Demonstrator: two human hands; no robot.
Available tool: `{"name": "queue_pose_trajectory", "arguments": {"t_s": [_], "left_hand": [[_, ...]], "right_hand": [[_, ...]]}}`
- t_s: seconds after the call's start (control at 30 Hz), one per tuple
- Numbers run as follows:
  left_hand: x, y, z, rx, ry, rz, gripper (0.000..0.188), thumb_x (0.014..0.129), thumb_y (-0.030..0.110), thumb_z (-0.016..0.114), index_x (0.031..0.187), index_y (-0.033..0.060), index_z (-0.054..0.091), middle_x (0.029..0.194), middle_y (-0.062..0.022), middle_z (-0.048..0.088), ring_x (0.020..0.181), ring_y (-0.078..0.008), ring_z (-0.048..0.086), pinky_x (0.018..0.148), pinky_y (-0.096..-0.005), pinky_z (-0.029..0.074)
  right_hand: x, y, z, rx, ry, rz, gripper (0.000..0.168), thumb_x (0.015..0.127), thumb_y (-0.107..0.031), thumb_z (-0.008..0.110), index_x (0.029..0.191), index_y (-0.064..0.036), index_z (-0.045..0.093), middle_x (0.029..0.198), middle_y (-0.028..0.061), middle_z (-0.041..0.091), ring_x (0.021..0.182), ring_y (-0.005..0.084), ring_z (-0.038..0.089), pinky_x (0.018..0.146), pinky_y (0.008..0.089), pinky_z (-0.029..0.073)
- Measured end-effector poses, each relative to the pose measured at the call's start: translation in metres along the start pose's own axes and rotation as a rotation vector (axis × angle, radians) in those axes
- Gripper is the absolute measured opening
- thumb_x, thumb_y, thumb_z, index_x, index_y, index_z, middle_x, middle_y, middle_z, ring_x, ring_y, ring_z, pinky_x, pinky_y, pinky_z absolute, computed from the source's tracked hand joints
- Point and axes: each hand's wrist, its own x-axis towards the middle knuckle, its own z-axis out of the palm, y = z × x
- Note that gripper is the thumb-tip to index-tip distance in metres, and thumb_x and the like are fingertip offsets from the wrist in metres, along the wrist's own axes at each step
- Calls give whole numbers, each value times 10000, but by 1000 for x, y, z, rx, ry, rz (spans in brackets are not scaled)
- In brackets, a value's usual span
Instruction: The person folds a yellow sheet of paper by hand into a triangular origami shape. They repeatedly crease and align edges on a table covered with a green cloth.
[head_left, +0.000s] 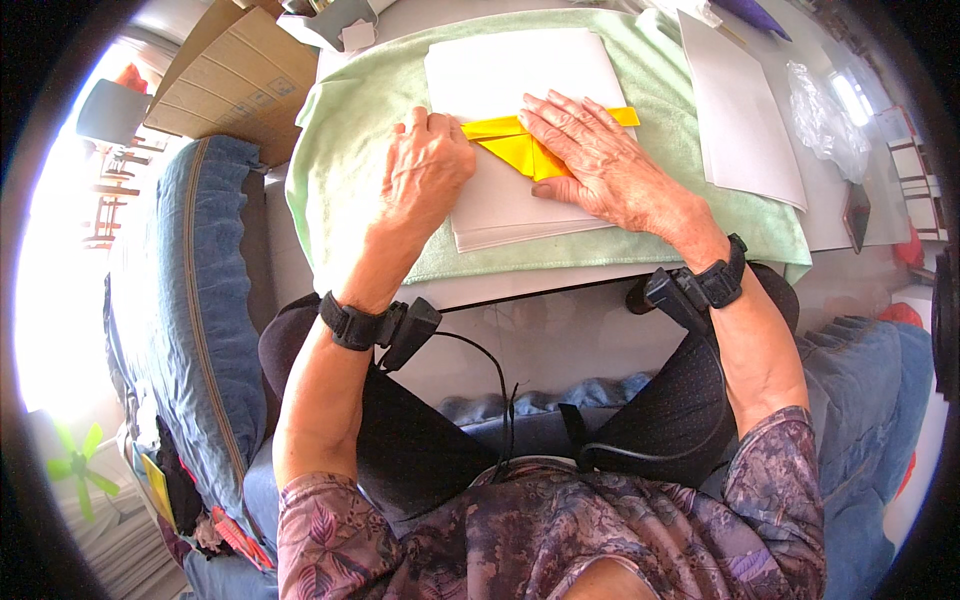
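A yellow folded paper (516, 152) lies on a stack of white paper (517, 71), with a long narrow strip along its top and a pointed flap toward me. At its left end, my left hand (429, 166) has curled fingers and pinches the strip; the fingertips are partly hidden. My right hand (600, 165) rests flat across the right part, its thumb by the point of the flap. The strip's right tip sticks out past those fingers. Under the stack is a light green towel (360, 120) spread over the table.
More white sheets (739, 112) lie on the right, beside a crumpled clear plastic bag (829, 124) and a dark flat object (856, 216). A cardboard box (240, 82) stands at the left, near a blue-covered sofa arm (202, 300). From my left wrist strap hangs a black cable (491, 360).
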Motion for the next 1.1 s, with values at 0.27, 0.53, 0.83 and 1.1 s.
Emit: {"name": "queue_pose_trajectory", "arguments": {"t_s": [0.27,0.53,0.83,1.1], "left_hand": [[-7,12,-15,-431,232,-73,397,849,89,572,1185,-122,567,1160,-260,615,1138,-381,576,1054,-478,406],[-17,38,-10,-689,79,-87,538,954,214,524,1371,-113,430,1466,-297,402,1414,-408,334,1192,-488,195],[-19,40,-3,-651,74,-108,602,971,288,506,1387,-133,394,1504,-303,340,1446,-401,270,1203,-484,158],[-18,41,1,-666,72,-108,615,983,316,494,1394,-128,386,1510,-302,331,1453,-402,255,1208,-488,138]], "right_hand": [[-1,2,1,-10,-6,18,758,932,-535,542,1486,-46,369,1554,143,341,1461,294,270,1206,463,192],[0,-1,-4,-6,-52,25,748,960,-545,473,1529,-89,309,1592,92,288,1483,269,223,1219,445,161],[-1,1,-1,14,17,-5,737,954,-506,517,1486,-23,356,1557,144,338,1459,291,276,1203,463,186],[-10,8,-3,-11,-6,59,846,925,-580,531,1484,23,332,1571,174,302,1471,300,247,1216,430,173]]}}
